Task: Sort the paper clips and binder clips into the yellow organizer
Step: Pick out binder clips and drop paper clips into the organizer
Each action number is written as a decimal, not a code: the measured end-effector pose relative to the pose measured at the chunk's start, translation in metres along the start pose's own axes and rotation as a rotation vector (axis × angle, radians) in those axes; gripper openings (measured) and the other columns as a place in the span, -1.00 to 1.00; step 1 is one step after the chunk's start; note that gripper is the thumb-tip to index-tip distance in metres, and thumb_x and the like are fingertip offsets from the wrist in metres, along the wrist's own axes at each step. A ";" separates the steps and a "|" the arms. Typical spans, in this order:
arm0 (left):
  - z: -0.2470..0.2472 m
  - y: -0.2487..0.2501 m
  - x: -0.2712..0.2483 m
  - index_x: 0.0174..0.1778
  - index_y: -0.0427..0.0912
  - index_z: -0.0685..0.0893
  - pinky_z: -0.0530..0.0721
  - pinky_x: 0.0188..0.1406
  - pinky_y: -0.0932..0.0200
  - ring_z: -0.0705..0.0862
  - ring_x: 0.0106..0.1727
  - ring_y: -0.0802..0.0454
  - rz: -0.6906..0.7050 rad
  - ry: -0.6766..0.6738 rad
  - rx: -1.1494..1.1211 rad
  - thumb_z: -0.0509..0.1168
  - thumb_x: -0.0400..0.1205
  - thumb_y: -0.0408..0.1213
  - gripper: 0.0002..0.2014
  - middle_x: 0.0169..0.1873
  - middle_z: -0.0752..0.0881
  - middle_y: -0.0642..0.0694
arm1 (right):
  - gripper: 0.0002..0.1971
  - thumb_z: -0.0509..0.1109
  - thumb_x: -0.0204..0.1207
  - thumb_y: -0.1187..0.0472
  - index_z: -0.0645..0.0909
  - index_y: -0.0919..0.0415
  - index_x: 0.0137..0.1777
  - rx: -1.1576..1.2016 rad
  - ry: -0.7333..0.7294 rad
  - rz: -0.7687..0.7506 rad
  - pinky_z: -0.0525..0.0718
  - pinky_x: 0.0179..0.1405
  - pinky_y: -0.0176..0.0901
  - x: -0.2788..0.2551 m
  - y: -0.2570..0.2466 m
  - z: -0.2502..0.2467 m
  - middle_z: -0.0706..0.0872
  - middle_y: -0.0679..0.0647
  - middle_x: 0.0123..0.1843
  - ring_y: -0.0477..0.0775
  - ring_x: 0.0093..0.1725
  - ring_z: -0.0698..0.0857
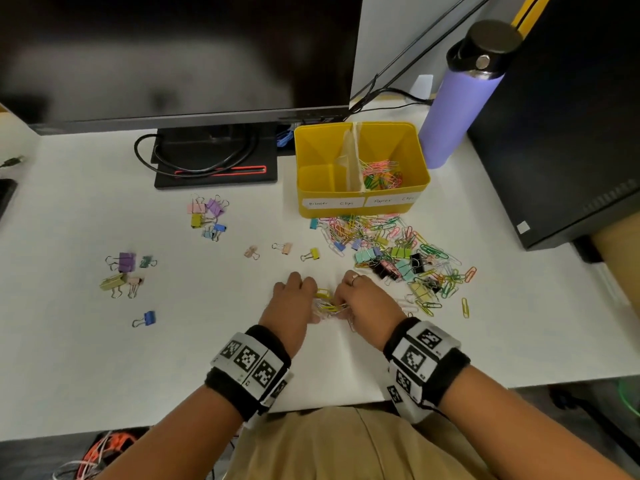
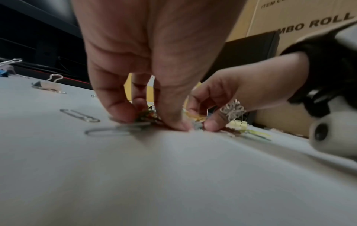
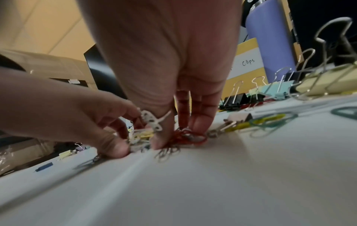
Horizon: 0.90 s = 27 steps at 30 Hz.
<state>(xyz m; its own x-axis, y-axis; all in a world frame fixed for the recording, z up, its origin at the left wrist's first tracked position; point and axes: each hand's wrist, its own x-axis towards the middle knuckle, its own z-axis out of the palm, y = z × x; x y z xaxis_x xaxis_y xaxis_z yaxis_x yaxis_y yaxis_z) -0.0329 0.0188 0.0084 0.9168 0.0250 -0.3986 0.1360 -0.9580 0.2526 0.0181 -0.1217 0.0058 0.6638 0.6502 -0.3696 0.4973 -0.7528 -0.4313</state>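
The yellow organizer (image 1: 360, 206) stands at the back right of the white desk. Its left compartment, labelled binder clips, looks empty; the right one holds coloured paper clips (image 1: 381, 174). A mixed pile of paper clips and binder clips (image 1: 398, 258) lies in front of it. My left hand (image 1: 317, 299) and right hand (image 1: 341, 303) meet near the desk's front middle, fingers curled down onto a small cluster of paper clips (image 1: 327, 306). The left wrist view shows my left hand (image 2: 150, 120) pinching clips against the desk. My right hand (image 3: 177, 137) pinches red and silver clips.
Loose binder clips lie in groups at the left (image 1: 207, 216) (image 1: 124, 271), with a blue one (image 1: 147, 318) nearer me. Singles (image 1: 284, 247) dot the middle. A monitor stand (image 1: 214, 157), a purple bottle (image 1: 460, 98) and a black computer case (image 1: 571, 133) line the back and right.
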 end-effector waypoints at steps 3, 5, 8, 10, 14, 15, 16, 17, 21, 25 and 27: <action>-0.007 -0.001 0.009 0.32 -0.22 0.36 0.45 0.14 0.11 0.51 0.19 -0.15 -0.023 0.018 0.114 0.17 0.65 -0.36 -0.69 0.27 0.45 -0.19 | -0.73 0.15 0.48 0.56 0.51 0.37 0.13 -0.085 -0.022 0.050 0.60 0.07 0.03 0.000 0.000 -0.002 0.52 0.31 0.20 0.27 0.20 0.56; -0.011 -0.002 0.014 0.31 -0.24 0.36 0.47 0.13 0.10 0.53 0.19 -0.15 -0.042 0.004 0.158 0.13 0.64 -0.43 -0.69 0.27 0.46 -0.21 | -0.69 0.11 0.43 0.61 0.50 0.38 0.11 -0.090 -0.006 0.073 0.55 -0.05 -0.02 0.000 0.002 -0.001 0.55 0.34 0.19 0.26 0.17 0.58; -0.014 -0.002 0.020 0.37 -0.27 0.30 0.49 0.20 0.08 0.52 0.24 -0.16 -0.041 -0.028 0.251 0.06 0.63 -0.51 -0.63 0.29 0.46 -0.23 | -0.66 0.12 0.40 0.63 0.57 0.41 0.09 0.044 0.013 0.109 0.56 -0.03 -0.09 0.000 0.010 -0.003 0.63 0.35 0.15 0.25 0.14 0.64; -0.017 -0.004 0.023 0.42 -0.28 0.26 0.48 0.24 0.07 0.52 0.28 -0.18 -0.032 -0.077 0.284 0.03 0.63 -0.50 -0.59 0.31 0.45 -0.24 | -0.69 0.15 0.38 0.66 0.64 0.46 0.00 0.227 0.063 0.120 0.56 -0.10 -0.32 -0.003 0.018 -0.007 0.72 0.35 0.05 0.18 0.05 0.70; -0.036 -0.012 0.033 0.16 -0.19 0.47 0.52 0.07 0.10 0.61 0.09 -0.15 -0.044 -0.122 -0.091 0.11 0.64 -0.44 -0.79 -0.05 0.56 -0.13 | -0.87 0.38 0.42 0.53 0.72 0.35 -0.18 0.498 0.208 0.156 0.49 -0.29 -0.69 -0.012 0.025 -0.028 0.75 0.13 -0.22 -0.26 -0.28 0.62; -0.046 -0.011 0.035 0.04 -0.13 0.49 0.51 -0.02 0.17 0.59 -0.02 -0.08 -0.050 -0.110 -0.224 0.15 0.64 -0.41 -0.88 -0.17 0.53 -0.05 | -0.87 0.42 0.42 0.46 0.71 0.24 -0.24 0.567 0.224 0.168 0.52 -0.26 -0.64 -0.014 0.028 -0.038 0.72 0.04 -0.27 -0.24 -0.29 0.62; -0.059 -0.007 0.037 -0.04 -0.11 0.47 0.50 -0.08 0.21 0.56 -0.13 -0.03 -0.043 -0.100 -0.341 0.19 0.64 -0.38 -0.92 -0.25 0.52 -0.01 | -0.81 0.43 0.42 0.44 0.68 0.14 -0.31 0.651 0.236 0.178 0.55 -0.26 -0.56 -0.017 0.029 -0.050 0.69 -0.01 -0.32 -0.20 -0.33 0.63; -0.072 -0.001 0.040 -0.08 -0.11 0.47 0.50 -0.12 0.20 0.53 -0.23 -0.01 -0.018 -0.092 -0.450 0.21 0.64 -0.38 -0.93 -0.29 0.52 -0.02 | -0.76 0.43 0.42 0.44 0.64 0.11 -0.36 0.746 0.254 0.175 0.58 -0.30 -0.47 -0.019 0.031 -0.064 0.67 0.00 -0.37 -0.17 -0.39 0.63; -0.126 0.036 0.065 -0.05 -0.18 0.52 0.64 -0.32 0.24 0.54 -0.36 0.09 0.156 0.010 -0.633 0.19 0.67 -0.37 -0.97 -0.17 0.54 -0.11 | -0.83 0.39 0.45 0.45 0.64 0.27 -0.34 0.868 0.443 0.107 0.60 -0.41 -0.38 -0.019 0.029 -0.122 0.64 0.20 -0.44 -0.08 -0.52 0.58; -0.160 0.081 0.112 0.04 -0.17 0.54 0.52 -0.59 0.52 0.53 -0.42 0.12 0.144 0.127 -0.761 0.17 0.67 -0.36 -0.92 -0.35 0.55 -0.04 | -0.91 0.38 0.46 0.46 0.68 0.32 -0.23 0.963 0.717 0.141 0.69 -0.37 -0.26 0.016 0.042 -0.168 0.65 0.08 -0.48 -0.12 -0.51 0.61; -0.170 0.094 0.135 0.03 -0.16 0.58 0.60 -0.53 0.43 0.55 -0.45 0.06 0.085 0.175 -0.809 0.20 0.65 -0.35 -0.91 -0.43 0.55 -0.06 | -0.90 0.40 0.47 0.38 0.70 0.29 -0.25 0.924 0.781 0.207 0.72 -0.15 0.03 0.043 0.054 -0.179 0.65 0.13 -0.43 0.07 -0.38 0.61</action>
<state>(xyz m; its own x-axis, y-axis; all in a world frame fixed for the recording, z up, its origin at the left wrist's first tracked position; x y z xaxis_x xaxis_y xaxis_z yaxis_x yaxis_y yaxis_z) 0.1673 -0.0193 0.1282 0.9723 0.0698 -0.2233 0.2300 -0.4591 0.8581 0.1735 -0.1531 0.1144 0.9977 0.0519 -0.0444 -0.0286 -0.2725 -0.9617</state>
